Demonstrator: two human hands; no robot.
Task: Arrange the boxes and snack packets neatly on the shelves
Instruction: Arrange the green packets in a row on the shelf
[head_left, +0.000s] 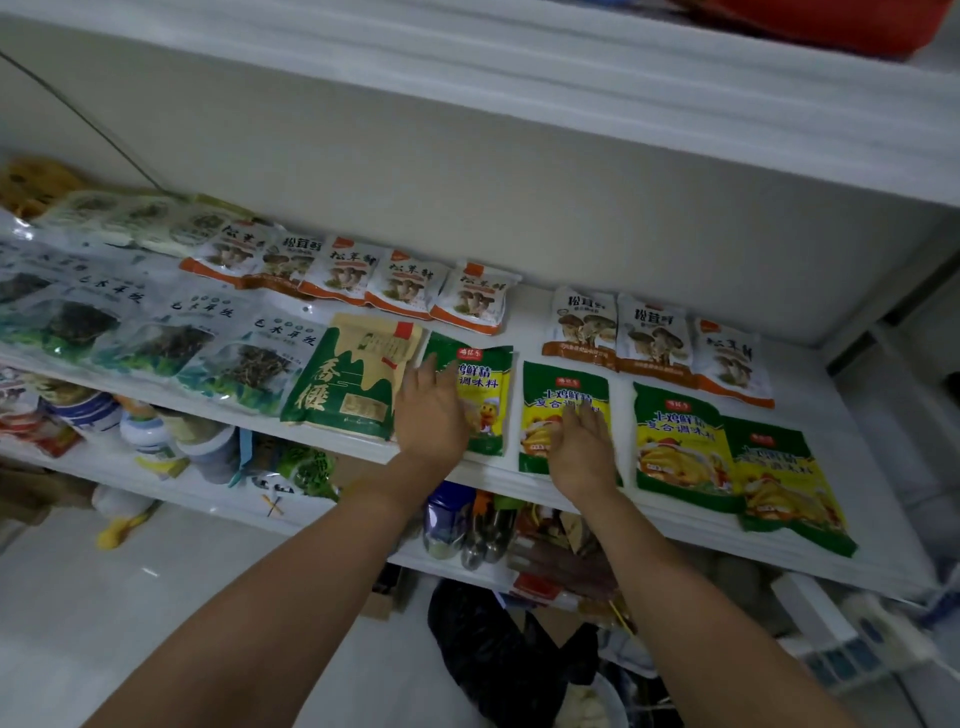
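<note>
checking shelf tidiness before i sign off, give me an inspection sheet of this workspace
surface: white shelf board, packets lying flat in rows
job's things: four green-and-yellow seasoning packets along the front, the two rightmost overlapping; white-and-orange mushroom packets behind; green-and-tan packet and clear packets of dark fungus to the left
clutter: jars and bottles crowded on the shelf below
grippers: left hand flat on the leftmost seasoning packet; right hand flat on the second seasoning packet
cables: thin dark cable down the back wall
surroundings: black bag on the floor below; red object above the upper shelf
</note>
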